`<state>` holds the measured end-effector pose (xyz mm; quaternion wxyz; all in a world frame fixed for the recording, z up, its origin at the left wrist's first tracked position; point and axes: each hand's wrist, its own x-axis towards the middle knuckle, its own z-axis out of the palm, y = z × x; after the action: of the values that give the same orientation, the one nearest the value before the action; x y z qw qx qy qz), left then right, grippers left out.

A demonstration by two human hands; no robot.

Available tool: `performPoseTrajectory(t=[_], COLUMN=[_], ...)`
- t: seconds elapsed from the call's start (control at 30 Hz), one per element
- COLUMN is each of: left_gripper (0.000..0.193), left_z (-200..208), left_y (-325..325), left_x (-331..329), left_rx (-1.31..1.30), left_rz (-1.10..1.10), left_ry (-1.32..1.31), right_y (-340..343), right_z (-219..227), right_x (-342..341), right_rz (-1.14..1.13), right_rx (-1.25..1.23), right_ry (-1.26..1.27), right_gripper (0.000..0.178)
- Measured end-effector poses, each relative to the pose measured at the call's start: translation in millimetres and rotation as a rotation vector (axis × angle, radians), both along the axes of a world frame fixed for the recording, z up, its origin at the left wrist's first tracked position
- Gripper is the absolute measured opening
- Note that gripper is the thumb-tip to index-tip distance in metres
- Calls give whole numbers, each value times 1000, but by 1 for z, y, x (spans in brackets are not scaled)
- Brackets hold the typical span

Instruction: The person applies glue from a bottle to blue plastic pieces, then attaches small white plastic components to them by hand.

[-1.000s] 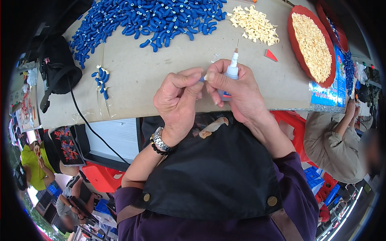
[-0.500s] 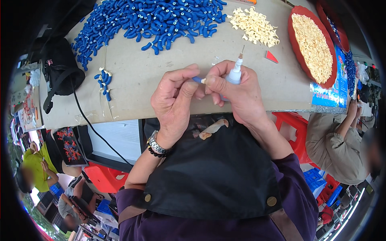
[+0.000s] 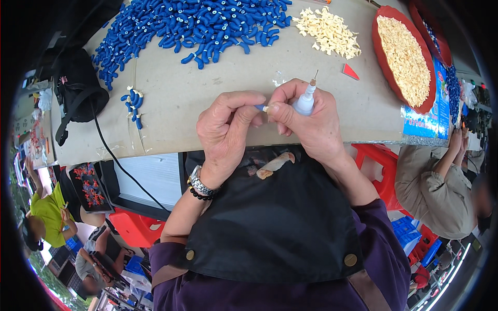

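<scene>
Between thumb and fingertips, my left hand (image 3: 224, 123) pinches a small blue curved piece (image 3: 260, 107). My right hand (image 3: 316, 122) grips a white squeeze bottle (image 3: 303, 105) with a thin needle tip pointing up. The thumb and forefinger of that same hand also pinch a tiny cream-coloured piece (image 3: 265, 109) against the end of the blue one. Both hands meet just above the table's near edge. Left of them lies a small group of blue pieces with cream ends (image 3: 134, 106).
A large heap of blue curved pieces (image 3: 202, 26) covers the far table. Beside it are a cream-piece pile (image 3: 328, 33), a red triangle (image 3: 350, 72) and a red tray (image 3: 381, 63) of cream bits. A black bag (image 3: 78, 85) with a cable stands left. Other people sit nearby.
Both hands have shifted slightly, with the pieces still held end to end. The bottle has tilted a little and its needle tip now sits slightly further right.
</scene>
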<state>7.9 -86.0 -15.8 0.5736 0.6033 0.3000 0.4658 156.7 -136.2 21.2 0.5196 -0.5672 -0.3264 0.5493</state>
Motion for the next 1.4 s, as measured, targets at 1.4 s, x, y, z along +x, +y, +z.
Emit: performPoseTrajectory(t=[1.4], left_gripper=[16], left_z=[13], left_y=[74], left_x=[20], left_rx=[822], left_rz=[248], left_ry=[782], right_y=[-4], right_z=[6], right_x=[52], right_rz=[-318], right_rx=[178], right_ry=[-8], right_gripper=[17])
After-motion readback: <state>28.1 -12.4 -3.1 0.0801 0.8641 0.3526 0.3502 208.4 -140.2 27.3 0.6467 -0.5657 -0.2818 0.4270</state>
